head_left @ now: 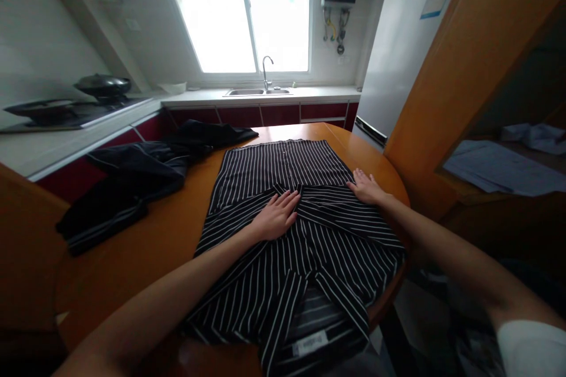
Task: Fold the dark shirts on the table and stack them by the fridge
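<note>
A black shirt with white stripes (283, 165) lies spread on the wooden table, its collar and label toward me and its hem toward the window. Both sleeves are folded inward across its front. My left hand (275, 215) rests flat on the shirt's middle, fingers stretched over the folded sleeve near the button line. At the shirt's right edge, my right hand (366, 187) lies with its fingers spread, touching the cloth beside the right sleeve fold. Neither hand grips anything.
Dark clothing (145, 171) lies crumpled on the left of the round wooden table (186, 218). Beyond are a counter with a sink (247, 92), a stove with pans (104, 85) at left, and a fridge (398, 41) at right. Papers (504, 168) lie on a shelf at right.
</note>
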Tool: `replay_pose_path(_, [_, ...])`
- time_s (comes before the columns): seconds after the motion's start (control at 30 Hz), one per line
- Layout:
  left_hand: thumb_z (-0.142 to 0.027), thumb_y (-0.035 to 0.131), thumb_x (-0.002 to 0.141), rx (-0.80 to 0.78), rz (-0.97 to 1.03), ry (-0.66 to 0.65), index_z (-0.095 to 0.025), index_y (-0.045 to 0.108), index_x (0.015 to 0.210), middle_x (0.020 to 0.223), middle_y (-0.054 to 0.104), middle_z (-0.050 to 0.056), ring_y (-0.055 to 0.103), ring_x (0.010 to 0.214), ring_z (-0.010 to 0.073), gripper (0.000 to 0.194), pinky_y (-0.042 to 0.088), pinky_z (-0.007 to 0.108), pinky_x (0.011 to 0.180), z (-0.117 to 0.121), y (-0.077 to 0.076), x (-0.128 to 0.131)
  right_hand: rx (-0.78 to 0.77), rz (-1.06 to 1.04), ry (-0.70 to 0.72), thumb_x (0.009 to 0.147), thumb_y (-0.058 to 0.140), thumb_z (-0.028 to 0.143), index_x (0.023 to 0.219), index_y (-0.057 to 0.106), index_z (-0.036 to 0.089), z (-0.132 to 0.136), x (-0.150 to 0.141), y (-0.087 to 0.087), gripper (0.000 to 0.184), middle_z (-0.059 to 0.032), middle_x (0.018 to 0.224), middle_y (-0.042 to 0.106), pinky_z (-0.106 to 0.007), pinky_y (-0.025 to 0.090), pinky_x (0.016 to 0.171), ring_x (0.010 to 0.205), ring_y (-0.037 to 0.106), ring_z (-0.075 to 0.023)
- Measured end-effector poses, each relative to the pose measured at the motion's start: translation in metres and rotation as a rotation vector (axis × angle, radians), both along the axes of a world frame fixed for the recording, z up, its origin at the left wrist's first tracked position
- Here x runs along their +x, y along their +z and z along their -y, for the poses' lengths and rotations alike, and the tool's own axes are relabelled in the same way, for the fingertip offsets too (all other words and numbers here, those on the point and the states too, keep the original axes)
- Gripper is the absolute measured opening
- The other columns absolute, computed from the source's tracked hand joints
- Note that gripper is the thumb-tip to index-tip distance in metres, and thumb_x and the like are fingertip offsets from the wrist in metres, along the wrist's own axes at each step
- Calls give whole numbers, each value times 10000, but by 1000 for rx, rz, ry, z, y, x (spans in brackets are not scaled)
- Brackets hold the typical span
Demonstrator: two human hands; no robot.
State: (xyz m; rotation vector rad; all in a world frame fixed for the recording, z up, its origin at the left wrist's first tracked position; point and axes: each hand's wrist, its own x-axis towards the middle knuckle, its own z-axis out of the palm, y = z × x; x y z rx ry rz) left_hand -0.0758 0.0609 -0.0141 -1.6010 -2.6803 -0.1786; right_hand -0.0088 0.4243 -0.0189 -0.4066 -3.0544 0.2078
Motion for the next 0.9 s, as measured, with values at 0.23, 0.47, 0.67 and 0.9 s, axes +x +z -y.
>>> replay_pose_path(0.23, [-458,231,1049,-7,3,1,-269,143,1600,1657,169,13,111,1531,228,588,150,492,1221,-1,3,2,11,-215,255,1010,158,571,1575,213,56,60,36,3,766,-165,1646,156,-506,110,1224,1529,104,-256])
replay_pose_path(0.47, [-444,249,1046,-11,5,8,-251,172,1596,1654,185,17,133,1528,236,588,157,496,1223,-2,5,3,-19,-48,199,1004,205,590,1579,245,122,26,72,-15,743,-138,1637,211,-513,116,1225,1520,153,-252])
replay_pose_path(0.67, [-442,259,1044,5,-17,3,-251,187,1596,1648,205,22,148,1525,236,588,152,484,1227,-3,3,1,-61,-147,0,1018,180,536,1585,219,114,-14,95,0,708,-160,1631,214,-563,144,1209,1518,152,-279])
replay_pose_path(0.9, [-434,256,1047,18,-40,0,-273,164,1600,1647,209,9,160,1523,231,584,168,481,1225,-3,0,-2,-65,-143,329,1021,278,553,1599,184,199,58,143,1,684,-101,1642,188,-507,188,1221,1517,157,-249])
